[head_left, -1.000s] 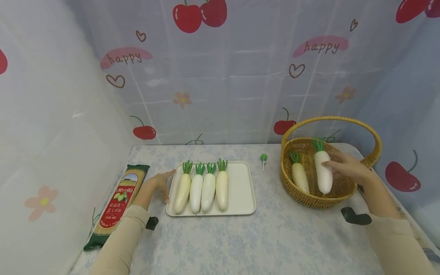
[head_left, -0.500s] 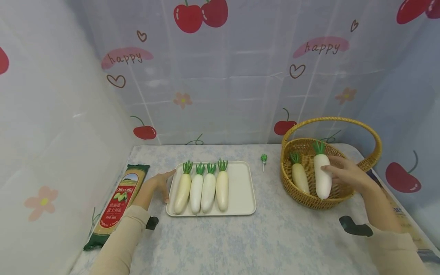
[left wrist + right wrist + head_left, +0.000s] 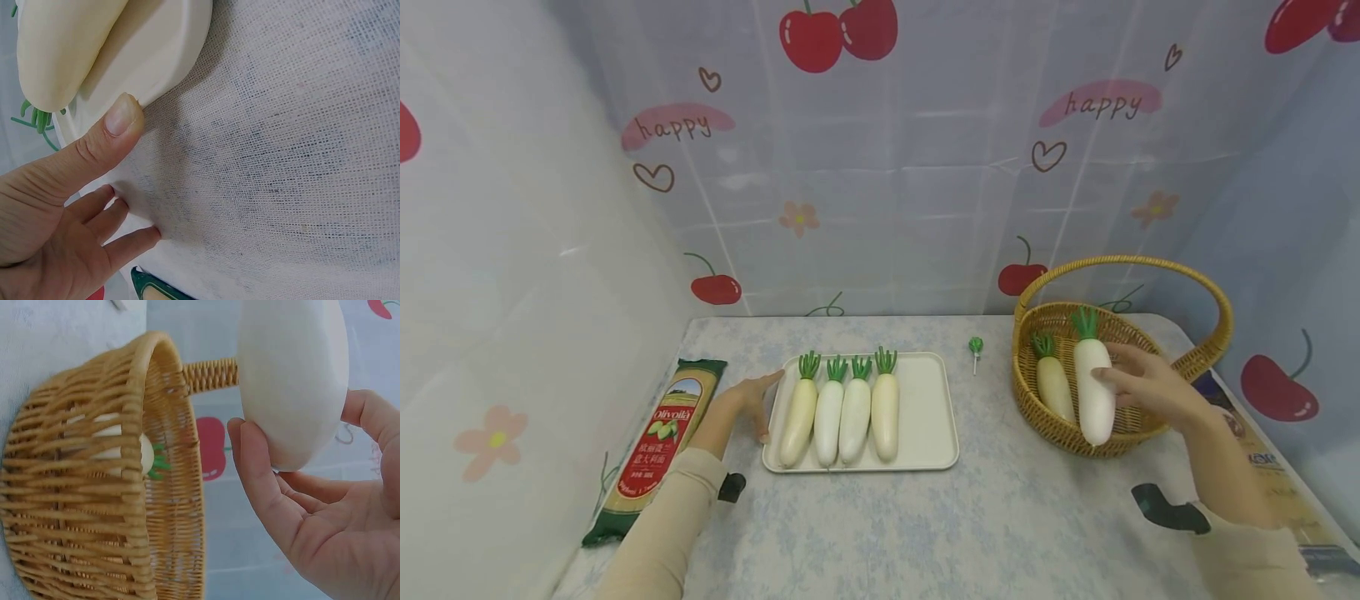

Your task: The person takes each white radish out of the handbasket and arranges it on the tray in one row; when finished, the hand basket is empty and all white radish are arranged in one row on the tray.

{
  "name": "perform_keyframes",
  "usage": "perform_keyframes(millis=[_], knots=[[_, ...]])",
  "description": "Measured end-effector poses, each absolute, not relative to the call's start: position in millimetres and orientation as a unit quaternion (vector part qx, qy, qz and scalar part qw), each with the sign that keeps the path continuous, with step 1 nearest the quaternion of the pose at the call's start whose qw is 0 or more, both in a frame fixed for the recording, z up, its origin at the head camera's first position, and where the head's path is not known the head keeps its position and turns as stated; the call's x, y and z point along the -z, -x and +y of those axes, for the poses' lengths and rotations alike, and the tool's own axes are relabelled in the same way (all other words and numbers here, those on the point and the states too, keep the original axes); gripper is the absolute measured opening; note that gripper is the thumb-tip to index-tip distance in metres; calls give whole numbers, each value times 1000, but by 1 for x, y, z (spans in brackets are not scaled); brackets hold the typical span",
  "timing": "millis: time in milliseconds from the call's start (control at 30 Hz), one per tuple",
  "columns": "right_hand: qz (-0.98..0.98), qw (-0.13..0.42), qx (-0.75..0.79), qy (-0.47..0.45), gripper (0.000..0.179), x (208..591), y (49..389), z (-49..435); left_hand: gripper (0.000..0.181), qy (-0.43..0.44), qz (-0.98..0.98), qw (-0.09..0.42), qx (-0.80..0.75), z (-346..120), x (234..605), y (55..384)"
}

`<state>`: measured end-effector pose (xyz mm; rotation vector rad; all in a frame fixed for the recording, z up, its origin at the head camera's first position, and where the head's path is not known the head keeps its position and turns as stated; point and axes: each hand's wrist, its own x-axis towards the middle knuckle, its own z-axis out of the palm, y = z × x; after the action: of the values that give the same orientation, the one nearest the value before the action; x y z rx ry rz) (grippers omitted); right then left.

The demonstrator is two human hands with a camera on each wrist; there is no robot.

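Observation:
My right hand [image 3: 1142, 385] grips a white radish [image 3: 1095, 392] with green leaf stubs, holding it over the wicker basket [image 3: 1045, 421]. In the right wrist view the radish [image 3: 294, 375] is above the basket's rim, pinched between thumb and fingers. A second, creamier radish [image 3: 1055, 387] lies inside the basket. At the left, my left hand [image 3: 750, 402] rests by the left edge of a cream tray [image 3: 928, 408], fingers spread and holding nothing. Several radishes [image 3: 855, 421] lie side by side on the tray's left part. The left wrist view shows the thumb [image 3: 122, 115] at the tray's rim.
A spaghetti packet [image 3: 655, 442] lies left of the left forearm. A green-topped lollipop [image 3: 975, 350] sits between tray and basket. The basket's tall handle [image 3: 1123, 260] arches over it. Another packet [image 3: 1262, 458] lies partly behind the right forearm.
My right hand has lifted the white radish and brought it slightly left and toward me over the basket. The left hand and the tray have stayed put.

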<state>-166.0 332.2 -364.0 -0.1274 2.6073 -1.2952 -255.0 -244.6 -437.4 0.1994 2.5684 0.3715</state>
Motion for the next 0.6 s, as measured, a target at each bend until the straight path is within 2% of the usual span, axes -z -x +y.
perform_keyframes(millis=[600], knots=[[873,94,469,97,70,363,149,298,122,-72,950,270,-138,-244,435,255]])
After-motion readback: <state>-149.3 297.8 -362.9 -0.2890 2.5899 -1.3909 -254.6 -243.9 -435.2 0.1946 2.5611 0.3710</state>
